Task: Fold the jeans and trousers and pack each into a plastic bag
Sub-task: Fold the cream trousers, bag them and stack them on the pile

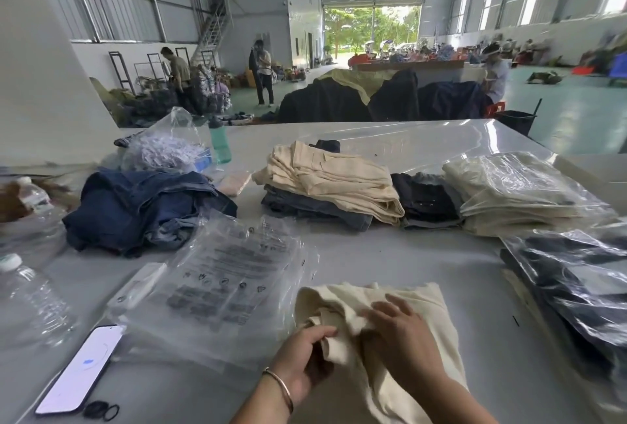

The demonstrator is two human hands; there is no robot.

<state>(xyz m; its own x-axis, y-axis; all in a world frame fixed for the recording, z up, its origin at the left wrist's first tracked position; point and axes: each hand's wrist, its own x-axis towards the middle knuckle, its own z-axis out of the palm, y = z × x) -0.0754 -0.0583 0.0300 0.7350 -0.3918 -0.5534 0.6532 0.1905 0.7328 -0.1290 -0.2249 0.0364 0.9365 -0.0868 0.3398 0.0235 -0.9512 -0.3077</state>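
Cream trousers (425,308) lie partly folded on the white table (366,254) right in front of me. My left hand (305,362) pinches a bunched fold of the cream cloth at its left side. My right hand (397,328) rests flat on the trousers, fingers spread toward the left. A stack of printed clear plastic bags (220,281) lies just left of the trousers. Unfolded dark blue jeans (135,206) are heaped at the left. Folded cream and grey trousers (332,182) are stacked in the middle.
Bagged cream trousers (515,193) and bagged dark ones (576,281) sit at the right. A phone (81,369), hair ties (101,410), water bottle (30,298) and green bottle (220,140) stand at the left. People work behind the table in the hall.
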